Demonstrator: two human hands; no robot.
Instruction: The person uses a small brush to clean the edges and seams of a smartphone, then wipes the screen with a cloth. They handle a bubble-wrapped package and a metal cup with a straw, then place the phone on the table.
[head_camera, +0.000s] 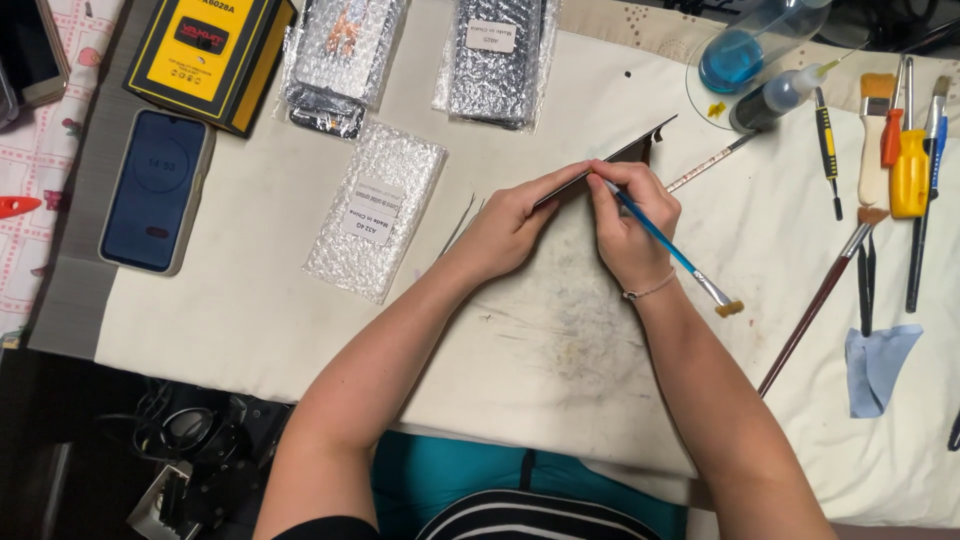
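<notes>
phone (155, 190) left, tools (905, 160) right (on mat (560, 340))

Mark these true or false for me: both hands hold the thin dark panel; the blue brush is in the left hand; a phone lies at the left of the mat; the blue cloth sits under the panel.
1. Both hands, left hand and right hand, hold the thin dark panel. True.
2. The blue-handled brush is in the left hand. False: the right hand holds it, bristles pointing away from the panel.
3. A phone lies at the left of the mat. True.
4. The blue cloth sits under the panel. False: it lies far right, beside the tools.
</notes>
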